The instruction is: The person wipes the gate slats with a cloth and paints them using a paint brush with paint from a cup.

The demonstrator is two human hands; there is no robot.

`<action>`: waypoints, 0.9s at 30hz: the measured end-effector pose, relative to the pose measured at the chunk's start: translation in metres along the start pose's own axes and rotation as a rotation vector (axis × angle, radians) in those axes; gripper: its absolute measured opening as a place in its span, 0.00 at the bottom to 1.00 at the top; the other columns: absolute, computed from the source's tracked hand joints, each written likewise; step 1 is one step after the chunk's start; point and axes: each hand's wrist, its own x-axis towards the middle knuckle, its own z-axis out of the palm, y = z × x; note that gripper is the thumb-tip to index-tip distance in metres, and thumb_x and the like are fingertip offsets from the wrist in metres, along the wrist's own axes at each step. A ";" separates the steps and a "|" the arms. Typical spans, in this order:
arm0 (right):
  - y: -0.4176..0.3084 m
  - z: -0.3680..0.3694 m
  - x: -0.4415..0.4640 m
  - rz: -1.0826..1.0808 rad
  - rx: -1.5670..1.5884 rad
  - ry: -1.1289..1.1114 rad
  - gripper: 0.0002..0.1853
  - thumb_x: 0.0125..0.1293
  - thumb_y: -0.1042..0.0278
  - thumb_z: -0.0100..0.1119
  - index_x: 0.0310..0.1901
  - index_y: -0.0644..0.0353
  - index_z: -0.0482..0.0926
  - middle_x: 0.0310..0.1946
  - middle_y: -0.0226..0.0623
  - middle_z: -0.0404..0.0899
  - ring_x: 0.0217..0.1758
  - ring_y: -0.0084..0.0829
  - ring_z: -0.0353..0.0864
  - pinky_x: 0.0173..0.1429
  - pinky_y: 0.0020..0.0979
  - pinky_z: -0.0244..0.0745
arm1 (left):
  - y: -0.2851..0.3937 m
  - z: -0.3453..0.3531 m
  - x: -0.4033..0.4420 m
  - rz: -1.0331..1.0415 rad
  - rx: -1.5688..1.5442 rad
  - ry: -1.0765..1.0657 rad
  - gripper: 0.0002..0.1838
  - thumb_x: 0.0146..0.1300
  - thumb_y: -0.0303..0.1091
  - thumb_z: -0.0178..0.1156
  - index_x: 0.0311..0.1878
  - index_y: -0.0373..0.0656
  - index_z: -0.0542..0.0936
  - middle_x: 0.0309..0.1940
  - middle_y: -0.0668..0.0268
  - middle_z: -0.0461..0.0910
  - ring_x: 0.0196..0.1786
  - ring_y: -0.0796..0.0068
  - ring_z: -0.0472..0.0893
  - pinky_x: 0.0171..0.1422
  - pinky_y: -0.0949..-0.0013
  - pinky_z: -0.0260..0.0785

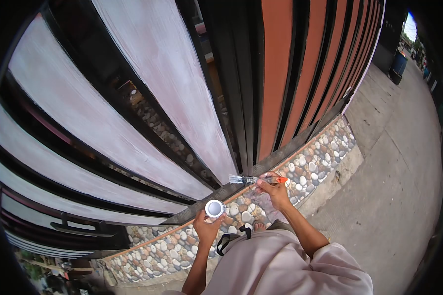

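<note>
A single camera on the person's head looks steeply down and forward through a very wide lens, whose dark round edge bends the slatted fence [275,73] into a fan. The shirt [280,265] fills the near middle, directly below the lens, with part of a bare foot [260,226] just past it. Both the left hand [207,227] and the right hand [273,191] lie close, in the lower middle. The fence rises ahead and to the left, while the pavement [379,182] stretches right toward the far street.
</note>
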 end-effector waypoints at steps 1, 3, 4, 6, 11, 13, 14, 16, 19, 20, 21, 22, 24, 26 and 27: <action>-0.008 0.003 -0.002 0.017 -0.003 -0.009 0.11 0.69 0.68 0.67 0.47 0.64 0.78 0.35 0.40 0.85 0.34 0.28 0.88 0.38 0.27 0.84 | 0.003 0.001 0.003 0.017 0.023 0.000 0.22 0.44 0.35 0.82 0.40 0.37 0.83 0.35 0.60 0.83 0.36 0.66 0.84 0.41 0.65 0.76; -0.027 0.009 -0.005 -0.114 -0.177 -0.046 0.11 0.65 0.73 0.70 0.45 0.64 0.78 0.35 0.36 0.84 0.35 0.25 0.86 0.39 0.25 0.83 | 0.016 0.003 0.011 0.037 0.001 -0.001 0.21 0.45 0.31 0.82 0.41 0.39 0.83 0.37 0.63 0.84 0.37 0.73 0.83 0.44 0.67 0.75; -0.036 0.012 -0.005 -0.150 -0.253 -0.066 0.11 0.66 0.74 0.69 0.46 0.65 0.79 0.35 0.35 0.84 0.36 0.23 0.86 0.40 0.26 0.83 | 0.020 0.004 0.015 0.080 0.002 -0.002 0.22 0.44 0.30 0.82 0.42 0.38 0.83 0.37 0.63 0.84 0.38 0.73 0.83 0.44 0.67 0.75; -0.047 0.016 -0.005 -0.232 -0.329 -0.087 0.12 0.66 0.74 0.69 0.47 0.67 0.80 0.35 0.35 0.84 0.36 0.22 0.86 0.40 0.25 0.83 | 0.030 0.006 0.020 0.064 -0.001 -0.012 0.23 0.44 0.31 0.81 0.43 0.38 0.83 0.38 0.62 0.84 0.39 0.69 0.84 0.45 0.66 0.76; -0.079 0.029 -0.007 -0.311 -0.407 -0.193 0.07 0.64 0.74 0.70 0.41 0.69 0.84 0.32 0.34 0.85 0.35 0.21 0.85 0.38 0.23 0.78 | 0.048 0.014 0.031 0.097 0.019 0.035 0.29 0.43 0.31 0.81 0.51 0.37 0.83 0.45 0.58 0.84 0.47 0.60 0.85 0.53 0.61 0.76; -0.091 0.039 -0.009 -0.335 -0.442 -0.219 0.06 0.63 0.74 0.70 0.36 0.68 0.85 0.29 0.35 0.85 0.33 0.21 0.84 0.36 0.24 0.76 | 0.052 0.016 0.033 0.095 0.035 0.052 0.30 0.41 0.30 0.80 0.52 0.37 0.83 0.46 0.57 0.84 0.48 0.58 0.84 0.54 0.60 0.76; -0.098 0.044 -0.009 -0.382 -0.500 -0.264 0.06 0.63 0.73 0.71 0.36 0.68 0.84 0.29 0.35 0.85 0.32 0.22 0.84 0.36 0.24 0.76 | 0.052 0.018 0.034 0.077 0.036 0.054 0.30 0.41 0.30 0.80 0.52 0.37 0.83 0.46 0.57 0.84 0.48 0.58 0.84 0.54 0.60 0.76; -0.097 0.045 -0.005 -0.493 -0.623 -0.379 0.08 0.66 0.71 0.69 0.41 0.66 0.81 0.32 0.36 0.84 0.30 0.23 0.83 0.34 0.26 0.76 | 0.051 0.019 0.037 0.144 0.040 0.078 0.32 0.40 0.30 0.80 0.54 0.37 0.83 0.47 0.56 0.84 0.49 0.56 0.84 0.54 0.59 0.76; -0.098 0.060 0.000 -0.548 -0.792 -0.426 0.09 0.65 0.70 0.70 0.39 0.67 0.81 0.31 0.34 0.84 0.30 0.24 0.82 0.35 0.27 0.75 | 0.052 0.017 0.042 0.166 0.061 0.077 0.34 0.40 0.30 0.80 0.55 0.37 0.82 0.48 0.55 0.83 0.50 0.55 0.84 0.55 0.58 0.76; -0.098 0.068 0.000 -0.540 -0.804 -0.422 0.10 0.63 0.69 0.71 0.37 0.67 0.82 0.30 0.36 0.84 0.30 0.25 0.82 0.34 0.28 0.75 | 0.050 0.016 0.045 0.183 0.076 0.076 0.35 0.39 0.30 0.80 0.56 0.37 0.81 0.49 0.55 0.83 0.51 0.55 0.83 0.55 0.58 0.76; -0.095 0.071 0.003 -0.534 -0.808 -0.420 0.10 0.63 0.69 0.71 0.37 0.67 0.82 0.30 0.36 0.84 0.30 0.25 0.82 0.34 0.28 0.75 | 0.049 0.014 0.048 0.179 0.073 0.072 0.35 0.39 0.30 0.80 0.56 0.37 0.81 0.49 0.55 0.83 0.51 0.55 0.83 0.55 0.58 0.76; -0.091 0.075 0.006 -0.523 -0.850 -0.451 0.10 0.63 0.69 0.71 0.37 0.67 0.82 0.29 0.37 0.84 0.29 0.25 0.82 0.34 0.28 0.74 | 0.048 0.012 0.050 0.194 0.085 0.069 0.36 0.38 0.31 0.80 0.57 0.38 0.81 0.49 0.56 0.83 0.51 0.55 0.83 0.55 0.58 0.75; -0.084 0.088 0.014 -0.650 -0.896 -0.452 0.14 0.64 0.62 0.70 0.33 0.68 0.83 0.19 0.41 0.79 0.16 0.30 0.76 0.22 0.31 0.69 | 0.046 0.009 0.054 0.204 0.089 0.062 0.37 0.38 0.31 0.81 0.57 0.38 0.81 0.49 0.56 0.83 0.51 0.54 0.83 0.55 0.57 0.75; -0.073 0.093 0.024 -0.687 -0.936 -0.457 0.15 0.64 0.62 0.70 0.33 0.68 0.83 0.18 0.41 0.79 0.15 0.32 0.76 0.22 0.32 0.69 | 0.042 0.005 0.061 0.213 0.107 0.040 0.38 0.37 0.32 0.81 0.57 0.38 0.81 0.49 0.57 0.82 0.51 0.55 0.82 0.55 0.58 0.75; -0.069 0.096 0.026 -0.724 -0.964 -0.463 0.15 0.64 0.62 0.69 0.33 0.68 0.83 0.18 0.40 0.79 0.15 0.34 0.77 0.23 0.32 0.70 | 0.042 0.004 0.064 0.209 0.105 0.036 0.38 0.37 0.32 0.81 0.57 0.38 0.81 0.49 0.57 0.82 0.51 0.55 0.82 0.55 0.58 0.75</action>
